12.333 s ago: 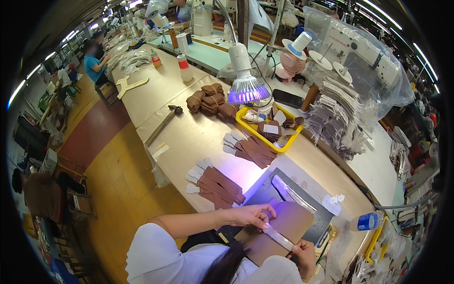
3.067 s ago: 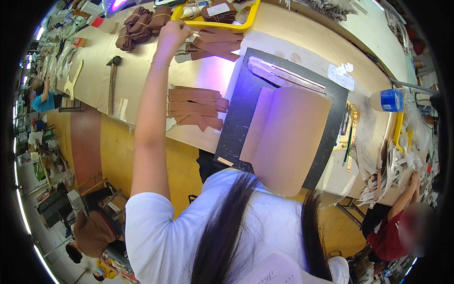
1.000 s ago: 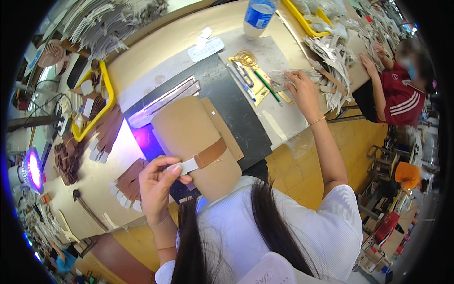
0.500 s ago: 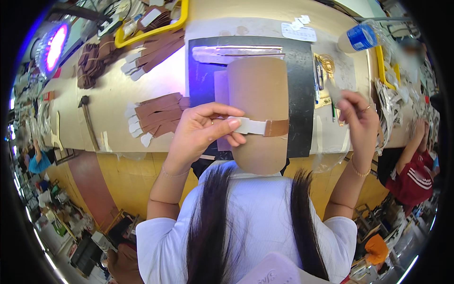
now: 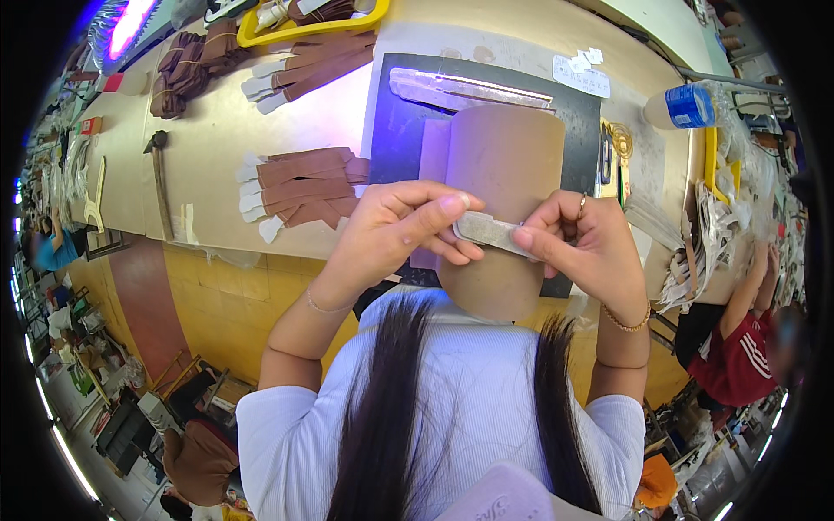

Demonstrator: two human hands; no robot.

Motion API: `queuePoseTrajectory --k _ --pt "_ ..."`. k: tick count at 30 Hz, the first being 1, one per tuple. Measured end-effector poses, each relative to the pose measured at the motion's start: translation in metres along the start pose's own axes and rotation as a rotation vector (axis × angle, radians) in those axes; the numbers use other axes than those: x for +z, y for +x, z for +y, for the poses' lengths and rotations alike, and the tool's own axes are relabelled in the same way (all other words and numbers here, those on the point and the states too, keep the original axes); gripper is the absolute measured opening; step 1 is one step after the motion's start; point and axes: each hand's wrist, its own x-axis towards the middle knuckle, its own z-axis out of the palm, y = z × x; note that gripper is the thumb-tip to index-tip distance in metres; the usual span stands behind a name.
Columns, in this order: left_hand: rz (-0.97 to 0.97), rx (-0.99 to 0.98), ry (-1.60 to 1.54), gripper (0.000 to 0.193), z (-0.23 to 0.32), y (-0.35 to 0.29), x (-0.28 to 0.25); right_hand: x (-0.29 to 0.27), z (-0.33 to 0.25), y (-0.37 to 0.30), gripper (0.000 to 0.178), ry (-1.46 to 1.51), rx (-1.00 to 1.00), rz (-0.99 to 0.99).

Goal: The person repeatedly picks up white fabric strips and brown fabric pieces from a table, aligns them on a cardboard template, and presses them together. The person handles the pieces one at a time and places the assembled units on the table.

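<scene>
My left hand is closed in a pinch around the end of a small strap, most of which its fingers hide. Across from it, my right hand pinches the other end of a thin grey flat piece that spans the gap between both hands. The grey piece covers the strap's white tip, so I cannot tell how the two lie together. Beneath both hands is a tan, round-edged board, resting over a black mat and reaching past the table's near edge.
Brown straps with white ends lie left of the mat, with another fan of straps beyond. A hammer, metal bars, scissors and a blue-labelled jar are on the table. A co-worker in a red top sits at right.
My right hand has come in from the right with the grey piece and set it against the strap end in my left hand. The view has shifted slightly.
</scene>
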Motion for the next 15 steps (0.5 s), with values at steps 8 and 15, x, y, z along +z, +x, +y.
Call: queuePoseTrajectory --k 8,15 --pt "0.025 -0.074 0.011 0.027 0.0018 -0.0016 0.0018 0.0008 -0.0027 0.0016 0.017 -0.027 0.035 -0.026" --pt "0.029 -0.060 0.011 0.027 -0.0002 -0.0021 0.0019 0.0017 -0.0039 0.0011 0.018 0.000 0.025 -0.004"
